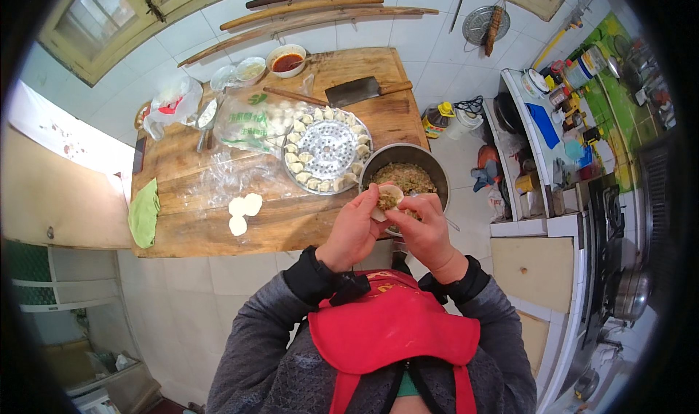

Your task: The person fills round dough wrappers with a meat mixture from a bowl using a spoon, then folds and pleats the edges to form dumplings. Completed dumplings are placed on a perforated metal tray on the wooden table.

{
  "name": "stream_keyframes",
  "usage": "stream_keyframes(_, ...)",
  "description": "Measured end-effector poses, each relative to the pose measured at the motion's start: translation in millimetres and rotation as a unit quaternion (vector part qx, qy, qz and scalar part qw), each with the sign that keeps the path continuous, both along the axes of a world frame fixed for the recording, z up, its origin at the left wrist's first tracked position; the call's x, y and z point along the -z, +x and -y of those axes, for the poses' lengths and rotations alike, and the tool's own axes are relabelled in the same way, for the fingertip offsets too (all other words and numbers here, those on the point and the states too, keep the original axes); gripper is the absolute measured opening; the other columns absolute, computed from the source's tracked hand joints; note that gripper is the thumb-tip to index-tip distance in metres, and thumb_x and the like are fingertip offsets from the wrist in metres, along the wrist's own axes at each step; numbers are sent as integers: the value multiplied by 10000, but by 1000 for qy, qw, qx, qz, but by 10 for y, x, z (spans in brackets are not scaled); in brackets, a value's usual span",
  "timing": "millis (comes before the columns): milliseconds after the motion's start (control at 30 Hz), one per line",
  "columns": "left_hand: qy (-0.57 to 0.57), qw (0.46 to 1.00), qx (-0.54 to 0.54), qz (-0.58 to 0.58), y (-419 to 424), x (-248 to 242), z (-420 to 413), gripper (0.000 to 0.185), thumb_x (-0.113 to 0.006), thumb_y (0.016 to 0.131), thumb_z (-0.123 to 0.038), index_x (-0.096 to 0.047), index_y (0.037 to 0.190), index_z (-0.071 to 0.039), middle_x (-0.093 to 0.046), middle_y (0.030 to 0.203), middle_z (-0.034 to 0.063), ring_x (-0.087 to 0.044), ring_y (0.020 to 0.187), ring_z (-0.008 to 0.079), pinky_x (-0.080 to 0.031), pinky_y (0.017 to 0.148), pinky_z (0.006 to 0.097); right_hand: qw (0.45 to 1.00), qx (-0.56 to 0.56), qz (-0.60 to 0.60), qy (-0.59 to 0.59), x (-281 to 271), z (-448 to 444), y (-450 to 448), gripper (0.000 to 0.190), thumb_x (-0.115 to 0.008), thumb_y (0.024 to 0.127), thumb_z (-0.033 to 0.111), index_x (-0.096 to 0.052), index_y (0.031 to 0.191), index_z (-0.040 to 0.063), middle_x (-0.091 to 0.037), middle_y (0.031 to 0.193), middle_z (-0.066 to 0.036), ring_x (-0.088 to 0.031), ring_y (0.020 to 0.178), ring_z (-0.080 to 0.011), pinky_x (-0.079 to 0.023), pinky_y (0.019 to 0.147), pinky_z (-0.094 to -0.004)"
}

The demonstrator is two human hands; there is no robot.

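Observation:
In front of the pot, my left hand (352, 231) cups a dumpling wrapper (394, 191) with minced filling in its middle. My right hand (427, 232) pinches the near edge of this wrapper between thumb and fingers; the wrapper is still unfolded around the filling. Just beyond is a deep metal pot (377, 160) of minced filling (407, 175), partly hidden by my hands. To its left, a round perforated steamer tray (327, 157) bears a ring of folded dumplings (318, 114). Several flat wrappers (238, 224) lie on the wooden table (202, 234), left of my hands.
At the table's back are a cleaver (352, 92), a bowl of red sauce (286, 63) and a printed plastic bag (246, 122). A green cloth (143, 213) hangs over the left edge. An oil bottle (437, 119) stands beyond the right edge; a gas stove (600, 212) is further right.

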State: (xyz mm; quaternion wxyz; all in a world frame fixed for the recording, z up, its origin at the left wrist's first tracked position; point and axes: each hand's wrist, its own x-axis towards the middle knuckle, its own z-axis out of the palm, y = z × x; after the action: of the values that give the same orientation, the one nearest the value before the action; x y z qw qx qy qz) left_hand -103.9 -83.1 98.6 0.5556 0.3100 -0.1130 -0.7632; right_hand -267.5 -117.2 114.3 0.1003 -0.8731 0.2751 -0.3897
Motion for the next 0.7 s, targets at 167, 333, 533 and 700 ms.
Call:
stream_keyframes(167, 9, 999, 21, 28, 7, -131, -40, 438, -345, 1082, -359, -472, 1388, -72, -576, 1290, 47, -566, 1143, 159, -477, 974, 399, 999, 14, 33, -9, 21, 13, -29, 322, -709, 654, 29, -703, 957, 139, -597, 993, -33, -567, 899, -265, -499, 778, -368)
stream_keyframes(333, -13, 999, 29, 17, 20, -214, -72, 425, -380, 1079, -305, -430, 1428, -67, -563, 1304, 51, -562, 1163, 174, -482, 989, 407, 997, 22, 56, -46, 34, 7, -4, 346, -712, 646, 40, -707, 980, 129, -629, 1042, -27, -559, 939, -258, -490, 811, -360)
stream_keyframes(533, -8, 1000, 16, 3, 8, -269, -84, 420, -412, 1071, -272, -420, 1432, -57, -538, 1340, 57, -559, 1178, 197, -481, 1008, 414, 995, 35, 35, -87, -55, 36, 7, 427, -694, 655, 66, -724, 1077, 119, -650, 1127, -18, -547, 935, -240, -489, 816, -333)
stream_keyframes(700, -7, 1000, 12, 3, -1, -288, -107, 428, -421, 1069, -280, -419, 1431, -52, -533, 1346, 57, -561, 1175, 206, -484, 1001, 398, 995, 33, 31, -84, -86, 51, 22, 425, -698, 646, 74, -734, 1067, 117, -657, 1109, -12, -545, 941, -231, -485, 815, -323)
